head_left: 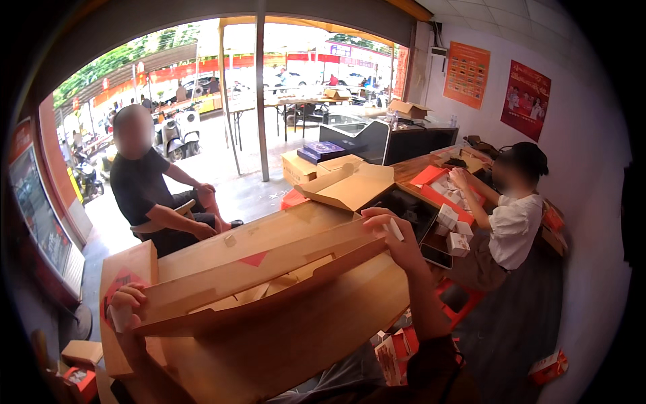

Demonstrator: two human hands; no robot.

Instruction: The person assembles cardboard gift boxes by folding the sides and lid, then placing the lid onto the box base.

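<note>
A long brown cardboard box (269,315) stretches across in front of me, tilted, its long opening showing folded flaps inside. My left hand (126,306) is closed round its left end, the fingers curled over the edge. At the opposite end, my right hand (397,244) grips the upper right corner, with thumb and fingers bent. A small white piece (396,229) shows against the right hand's fingers; I cannot tell what it is. Beneath and beyond lies a wooden table (356,296), with another flat brown carton (222,249) behind the held box.
On the right, a co-worker (515,215) handles small white boxes (459,242) in a red box (441,188). Another person (145,182) sits across the table at left. An open carton (353,188) stands beyond my right hand. Red boxes (404,347) lie below the table edge.
</note>
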